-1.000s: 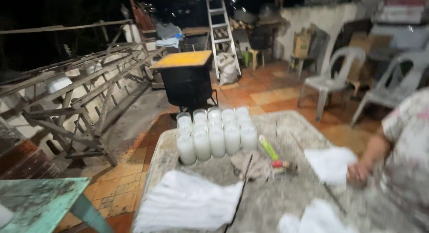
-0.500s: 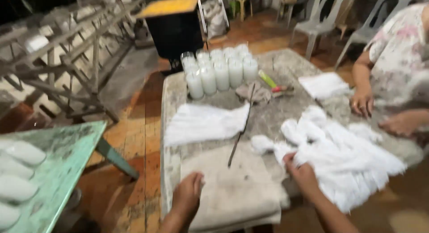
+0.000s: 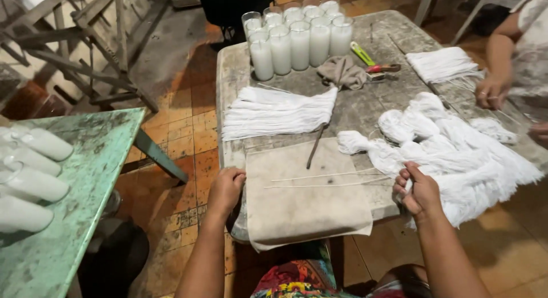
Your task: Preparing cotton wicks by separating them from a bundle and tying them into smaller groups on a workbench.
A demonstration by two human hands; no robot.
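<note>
Right hand [image 3: 419, 189] now grips white wicks [image 3: 456, 155]; left hand [image 3: 226, 186], curled, has shifted onto the cloth's [image 3: 302, 201] edge, steadying it.

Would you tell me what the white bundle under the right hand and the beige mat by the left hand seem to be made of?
The white bundle looks like soft cotton string: matte, loose strands, frayed ends. The right hand grips some strands. The beige mat looks like coarse cloth, limp over the table edge, where the left hand touches it.

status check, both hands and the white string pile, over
Left hand gripping beige cloth edge. Right hand closed on white string bundle. Two loose strands lying on the cloth, nothing blocking.
</note>
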